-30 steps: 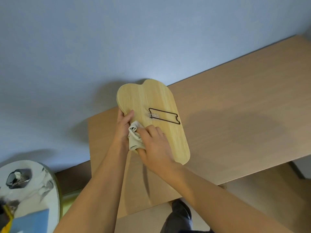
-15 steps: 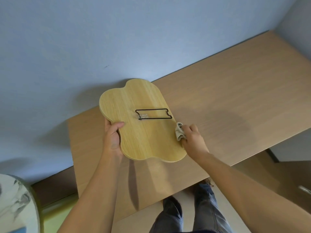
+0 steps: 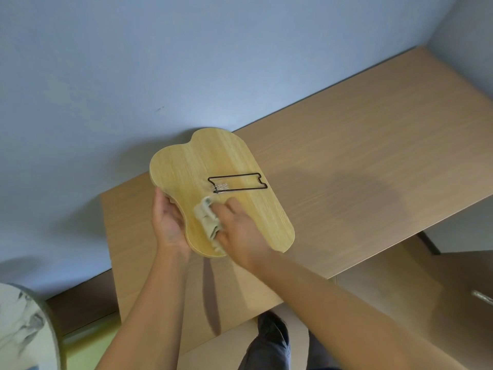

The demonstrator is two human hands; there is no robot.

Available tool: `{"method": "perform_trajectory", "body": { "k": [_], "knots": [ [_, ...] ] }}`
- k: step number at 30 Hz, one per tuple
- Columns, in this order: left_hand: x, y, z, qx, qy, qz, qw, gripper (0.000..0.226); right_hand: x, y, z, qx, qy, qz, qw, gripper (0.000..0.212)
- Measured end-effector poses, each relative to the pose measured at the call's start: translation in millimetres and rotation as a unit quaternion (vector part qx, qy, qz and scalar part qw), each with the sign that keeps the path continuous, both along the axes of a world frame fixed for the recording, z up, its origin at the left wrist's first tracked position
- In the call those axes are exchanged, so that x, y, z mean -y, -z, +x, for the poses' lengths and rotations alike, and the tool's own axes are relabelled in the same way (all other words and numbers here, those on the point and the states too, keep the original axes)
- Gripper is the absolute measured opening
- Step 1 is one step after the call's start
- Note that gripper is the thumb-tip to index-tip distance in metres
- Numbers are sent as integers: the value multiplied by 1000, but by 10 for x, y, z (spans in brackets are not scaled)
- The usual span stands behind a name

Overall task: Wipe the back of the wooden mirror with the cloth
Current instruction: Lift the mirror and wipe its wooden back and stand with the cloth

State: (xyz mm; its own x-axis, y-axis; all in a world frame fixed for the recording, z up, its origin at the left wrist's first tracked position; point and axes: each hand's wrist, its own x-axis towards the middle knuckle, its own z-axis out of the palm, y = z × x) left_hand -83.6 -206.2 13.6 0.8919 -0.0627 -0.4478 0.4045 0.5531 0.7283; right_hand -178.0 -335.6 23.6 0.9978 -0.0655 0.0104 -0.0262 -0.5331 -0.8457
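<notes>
A pale blue wall (image 3: 186, 62) rises behind a long wooden desk (image 3: 360, 156). Above the desk's left end a person holds the wooden mirror (image 3: 229, 161) with its light-grained back facing up, clear of the desktop. A black wire stand (image 3: 237, 182) lies folded flat across that back. The left hand (image 3: 168, 222) cups the mirror's left edge from beneath, fingers curled around the rim. The right hand (image 3: 240, 231) presses a crumpled beige cloth (image 3: 208, 222) against the wood just below the stand, fingers closed over it.
</notes>
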Motion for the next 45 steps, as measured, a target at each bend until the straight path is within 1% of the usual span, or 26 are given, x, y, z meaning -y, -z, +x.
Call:
{"method": "perform_trajectory", "body": {
  "k": [2, 4, 8, 11, 13, 15, 17, 19, 20, 21, 22, 24, 26, 28, 32, 34, 36, 38, 40, 42, 43, 45],
  "knots": [
    [-14, 32, -21, 5, -10, 27, 1000, 34, 237, 190, 3, -14, 66, 13, 998, 34],
    [-34, 54, -31, 14, -5, 29, 999, 32, 482, 397, -20, -29, 117, 3, 993, 33],
    [-50, 87, -25, 21, -2, 33, 999, 32, 892, 684, -50, -85, 171, -41, 981, 28],
    [-49, 83, -22, 19, -7, 24, 1000, 36, 1040, 647, -21, -133, 212, -70, 966, 25],
    [-40, 70, -38, 14, -15, 13, 1000, 37, 952, 471, 17, -107, 229, -64, 965, 27],
    [-25, 76, -55, -1, -27, -3, 1000, 41, 657, 184, 53, -17, 181, -43, 982, 40],
    [-23, 67, -61, -12, -31, -22, 999, 41, 247, -112, 69, 62, 70, -19, 995, 49],
    [-37, 28, -57, -7, -14, -49, 999, 33, -102, -250, 57, 84, -44, -43, 995, 54],
    [-44, 17, -56, 2, -7, -55, 998, 29, -194, -254, 53, 86, -81, -69, 991, 55],
    [-47, 17, -60, 9, -5, -51, 999, 27, -218, -218, 48, 79, -102, -88, 988, 57],
    [-42, 29, -65, 7, -7, -47, 999, 28, -184, -159, 45, 63, -100, -88, 989, 58],
    [-28, 93, -67, 1, -16, -45, 999, 36, -10, 9, 35, 31, -50, -52, 997, 57],
    [-27, 150, -63, 2, -26, -37, 999, 40, 232, 222, 20, 26, 17, -36, 999, 59],
    [-37, 178, -66, 3, -28, -36, 999, 37, 494, 442, -8, 16, 59, -51, 997, 62],
    [-48, 185, -61, 8, -32, -58, 998, 36, 984, 803, -114, -67, 117, -95, 986, 66],
    [-30, 173, -57, 6, -35, -70, 997, 35, 1164, 882, -144, -112, 141, -123, 976, 61],
    [-20, 178, -55, 2, -43, -76, 996, 34, 1264, 848, -120, -130, 164, -155, 965, 50],
    [-26, 191, -58, -9, -51, -82, 995, 31, 1218, 677, -16, -98, 192, -140, 966, 42],
    [-40, 221, -61, -22, -48, -84, 995, 33, 985, 377, 165, -13, 178, -86, 980, 45],
    [-54, 224, -77, -38, -35, -80, 996, 42, 642, 15, 409, 73, 113, -39, 990, 46],
    [-57, 217, -91, -44, -28, -81, 995, 51, 454, -139, 533, 99, 70, -26, 992, 45],
    [-67, 203, -104, -42, -19, -82, 996, 68, 88, -323, 744, 102, -6, -31, 994, 38]
  ]
}}
